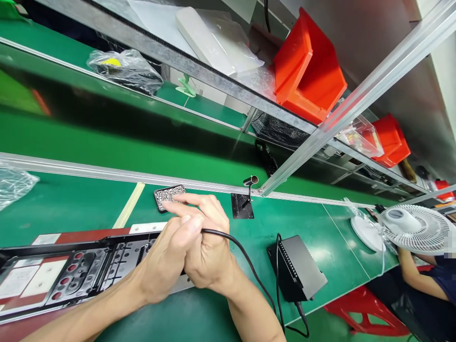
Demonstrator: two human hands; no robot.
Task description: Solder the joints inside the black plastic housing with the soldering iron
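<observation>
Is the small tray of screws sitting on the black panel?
No, the tray of screws rests on the green bench just beyond the fingertips of the right hand, apart from the black panel.

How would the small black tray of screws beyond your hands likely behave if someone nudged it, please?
The small black tray of screws looks low and flat on the green bench mat, so it would probably slide rather than tip. Its rim seems shallow, so a sharp push might spill the loose screws. It is probably light for its size.
</observation>
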